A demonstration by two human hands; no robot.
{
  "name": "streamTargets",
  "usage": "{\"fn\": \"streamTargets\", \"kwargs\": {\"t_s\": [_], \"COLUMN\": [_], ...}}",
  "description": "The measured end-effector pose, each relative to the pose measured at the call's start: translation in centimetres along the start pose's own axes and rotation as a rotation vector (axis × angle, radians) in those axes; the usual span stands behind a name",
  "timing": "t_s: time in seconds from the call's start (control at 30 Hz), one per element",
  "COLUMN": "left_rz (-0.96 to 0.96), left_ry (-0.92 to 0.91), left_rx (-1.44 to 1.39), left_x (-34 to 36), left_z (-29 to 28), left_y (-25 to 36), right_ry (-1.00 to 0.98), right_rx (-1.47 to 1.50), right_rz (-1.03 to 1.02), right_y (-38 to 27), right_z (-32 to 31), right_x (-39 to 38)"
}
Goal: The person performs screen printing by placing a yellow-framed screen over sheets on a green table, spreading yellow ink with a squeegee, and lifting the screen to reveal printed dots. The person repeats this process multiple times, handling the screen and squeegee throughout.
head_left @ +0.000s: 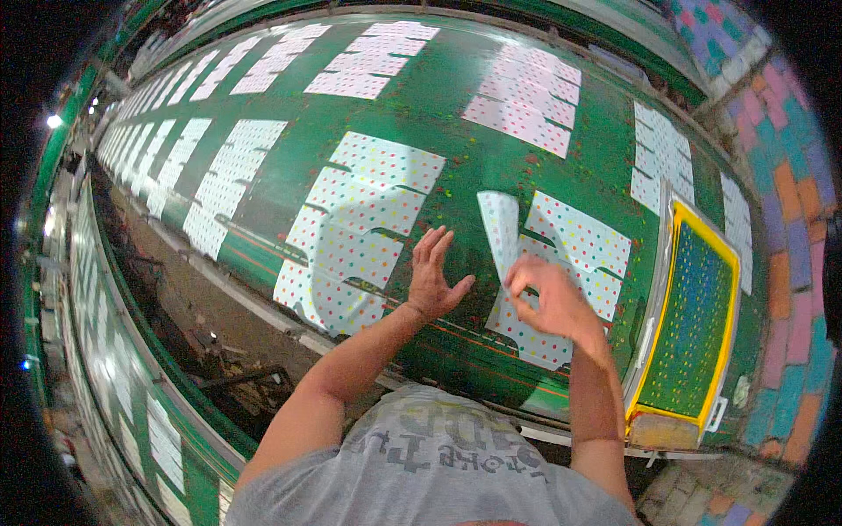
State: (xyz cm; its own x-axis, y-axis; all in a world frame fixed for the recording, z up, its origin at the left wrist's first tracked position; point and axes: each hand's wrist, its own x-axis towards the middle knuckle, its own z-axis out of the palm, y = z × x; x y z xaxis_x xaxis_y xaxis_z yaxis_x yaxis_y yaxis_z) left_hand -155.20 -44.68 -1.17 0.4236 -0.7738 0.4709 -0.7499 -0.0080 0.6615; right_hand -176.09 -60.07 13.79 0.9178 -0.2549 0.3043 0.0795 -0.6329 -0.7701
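White, multicolour-dotted flap of thin sheet (498, 223) is rising at the right hand (551, 298), above the glossy green tabletop (307, 114).
Right fingers are curling closed, apparently pinching the flap's narrow lower end; the left hand (434, 279) is spreading its fingers, holding nothing, beside it. The sheet is looking light, limp and easily creased, so an edge or corner is seeming the best place for a gentle pinch. Blur is obscuring the right fingertips, and the hand is covering part of the slitted, dotted white panel (589, 241); whether flap and panel are joining, or the left palm is touching down, I cannot tell.
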Motion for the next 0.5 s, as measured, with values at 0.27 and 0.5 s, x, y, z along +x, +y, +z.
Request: {"fn": "streamTargets", "kwargs": {"t_s": [0.27,0.5], "left_rz": [0.382,-0.011], "left_ry": [-0.404,-0.629], "left_rx": [-0.169,-0.812], "left_x": [-2.2,-6.3], "left_z": [-2.6,-5.2], "left_y": [1.9,3.5], "right_ry": [-0.046,0.455], "right_rx": [0.107,0.138], "right_rz": [0.267,0.520], "right_y": [-11.2,-15.4], "right_z": [2.9,3.0], "right_x": [-5.8,-17.2]}}
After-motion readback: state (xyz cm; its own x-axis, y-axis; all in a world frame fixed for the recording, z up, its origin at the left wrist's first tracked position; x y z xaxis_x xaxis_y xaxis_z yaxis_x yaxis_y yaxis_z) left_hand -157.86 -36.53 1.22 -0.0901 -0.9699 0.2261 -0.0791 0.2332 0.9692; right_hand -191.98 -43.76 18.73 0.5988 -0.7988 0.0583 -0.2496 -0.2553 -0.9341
